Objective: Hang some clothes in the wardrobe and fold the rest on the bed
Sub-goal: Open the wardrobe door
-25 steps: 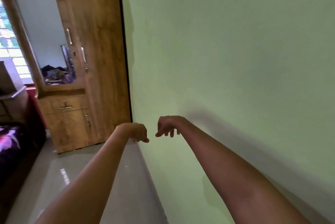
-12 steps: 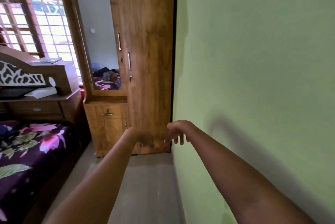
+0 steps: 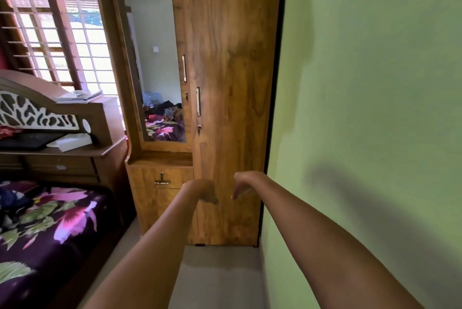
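Approach phase. Wardrobe [image 3: 232, 108], doors closed, now stands centred ahead. Half a second earlier it sat left of centre, and the green wall [image 3: 375, 108] filled most of the view. More of the bed [image 3: 50, 221] has come into view at left. Left hand [image 3: 203, 190] and right hand [image 3: 241, 186] remain outstretched side by side, not touching. Their fingers droop in a loose curl and hold nothing, though blur leaves the fingertips uncertain. Clothes [image 3: 165, 110] appear only as a heap reflected in the mirror [image 3: 152, 58], apparently lying on the bed. Judgement: no garment is yet hung or folded; the door handles [image 3: 198, 101] are the probable next reach.
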{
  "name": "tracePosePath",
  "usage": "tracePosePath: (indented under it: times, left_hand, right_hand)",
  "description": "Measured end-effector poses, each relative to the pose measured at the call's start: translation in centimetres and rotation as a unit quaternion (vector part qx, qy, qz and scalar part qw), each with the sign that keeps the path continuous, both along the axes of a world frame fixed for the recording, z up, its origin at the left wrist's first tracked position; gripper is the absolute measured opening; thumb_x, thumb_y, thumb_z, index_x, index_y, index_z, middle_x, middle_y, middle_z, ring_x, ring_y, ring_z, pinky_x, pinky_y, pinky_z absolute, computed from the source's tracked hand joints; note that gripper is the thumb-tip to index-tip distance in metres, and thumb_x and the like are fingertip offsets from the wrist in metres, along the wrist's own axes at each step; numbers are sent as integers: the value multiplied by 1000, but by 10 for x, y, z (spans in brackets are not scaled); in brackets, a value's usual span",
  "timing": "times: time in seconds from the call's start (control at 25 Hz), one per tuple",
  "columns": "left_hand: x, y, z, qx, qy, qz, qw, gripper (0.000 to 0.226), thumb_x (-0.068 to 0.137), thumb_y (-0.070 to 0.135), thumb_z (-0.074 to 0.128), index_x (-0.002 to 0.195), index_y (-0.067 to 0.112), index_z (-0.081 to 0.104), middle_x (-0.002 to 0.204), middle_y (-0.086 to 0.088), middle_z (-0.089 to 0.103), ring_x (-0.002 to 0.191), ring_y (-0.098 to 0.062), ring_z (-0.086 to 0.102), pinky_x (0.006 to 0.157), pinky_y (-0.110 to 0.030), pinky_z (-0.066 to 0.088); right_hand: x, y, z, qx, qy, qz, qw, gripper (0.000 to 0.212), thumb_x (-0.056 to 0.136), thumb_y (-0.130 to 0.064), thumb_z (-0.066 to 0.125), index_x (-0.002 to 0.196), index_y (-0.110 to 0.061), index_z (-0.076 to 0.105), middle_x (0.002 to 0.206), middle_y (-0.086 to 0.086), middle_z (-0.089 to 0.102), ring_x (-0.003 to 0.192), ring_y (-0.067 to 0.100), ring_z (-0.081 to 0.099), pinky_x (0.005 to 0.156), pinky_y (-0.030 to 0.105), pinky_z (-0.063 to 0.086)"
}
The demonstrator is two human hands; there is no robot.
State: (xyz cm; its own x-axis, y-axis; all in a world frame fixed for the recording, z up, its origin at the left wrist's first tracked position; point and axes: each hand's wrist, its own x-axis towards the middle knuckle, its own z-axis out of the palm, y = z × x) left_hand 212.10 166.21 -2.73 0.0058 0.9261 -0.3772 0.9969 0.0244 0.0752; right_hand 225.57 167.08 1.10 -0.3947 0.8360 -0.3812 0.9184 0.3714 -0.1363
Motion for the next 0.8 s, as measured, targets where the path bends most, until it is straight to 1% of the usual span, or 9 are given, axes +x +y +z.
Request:
tracePosePath:
  times: [0.16,0.24,0.36,0.48,0.56,0.64,0.68,0.72,0.8]
  left_hand:
    - [-39,83,7,21,-20,18,999,51,85,31,65,131,15,50,126,-4,54,116,-24,52,99,-38,45]
    - [-62,129,19,-29,-31,36,998,55,80,34,71,128,14,52,117,-3,57,106,-22,57,85,-35,52]
    - [-97,184,39,-89,-61,79,991,52,77,33,75,121,14,58,110,-2,63,97,-20,64,60,-28,52]
    - [-126,228,48,-77,-69,81,991,48,83,31,69,125,12,54,121,-8,60,102,-23,61,75,-32,53]
    - [-141,254,48,-58,-75,83,992,48,86,30,65,128,11,51,127,-11,57,112,-27,58,87,-36,50]
    - [-155,278,46,-54,-75,85,992,46,89,28,62,129,11,50,128,-12,56,115,-28,57,89,-36,49]
    - [-162,290,44,-49,-75,85,992,45,89,27,62,129,11,50,128,-11,56,115,-28,57,87,-34,50]
    - [-169,303,42,-44,-77,84,992,43,89,27,61,128,11,50,128,-11,57,114,-27,58,84,-32,50]
    - [-185,331,38,-32,-81,85,993,43,89,29,61,128,12,50,127,-9,58,112,-25,60,77,-27,50]
  right_hand:
    - [-42,83,8,12,-29,12,999,63,89,-26,64,141,-5,33,146,13,35,134,32,36,107,41,36]
    - [-63,127,17,-8,-52,2,999,66,89,-26,65,143,-8,33,147,11,36,133,31,38,105,41,37]
    - [-94,192,26,-26,-73,-20,997,64,88,-30,66,140,-6,38,144,12,42,129,33,45,100,41,41]
    - [-130,246,21,-27,-80,-26,996,62,87,-38,65,134,-2,46,132,14,53,112,33,57,90,41,49]
    - [-151,282,14,-38,-66,-32,997,54,89,-34,64,130,-1,48,126,14,56,94,29,61,72,37,51]
    - [-170,313,9,-41,-38,-39,998,45,92,-26,62,127,0,50,124,14,58,74,24,59,56,31,47]
    - [-177,326,8,-38,-20,-40,998,46,92,-24,62,129,0,48,122,14,59,69,22,57,55,29,47]
    - [-184,337,8,-32,1,-43,999,50,91,-22,63,132,0,44,120,15,58,71,22,57,57,29,47]
    - [-198,365,7,-6,44,-44,998,55,89,-19,65,134,0,40,126,17,55,91,28,61,61,31,46]
